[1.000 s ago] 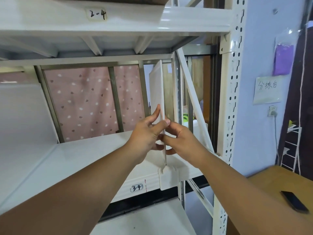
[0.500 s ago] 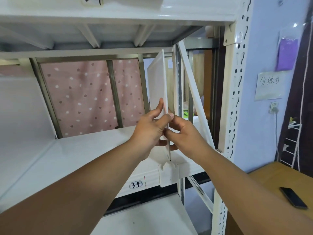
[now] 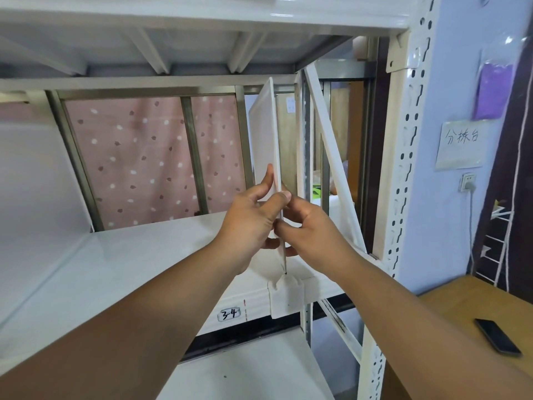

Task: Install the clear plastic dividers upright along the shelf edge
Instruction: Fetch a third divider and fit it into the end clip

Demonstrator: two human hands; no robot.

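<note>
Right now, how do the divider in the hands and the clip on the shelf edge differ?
The divider is a tall, thin panel standing upright; the clip is a small, squat block. The divider is pinched between the left hand and right hand; the clip hangs untouched on the shelf edge. Both look whitish plastic.

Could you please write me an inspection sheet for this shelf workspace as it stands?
Surface: white shelf, bare, front tag "3-4".
Job's things: divider held upright, lower corner just above the clip on the shelf edge.
Clutter: phone on the wooden table.
Hands: left hand and right hand both pinch the divider.
Cables: cord hangs from a wall socket.
Surroundings: dotted pink curtain behind; paper sign on the wall.
</note>
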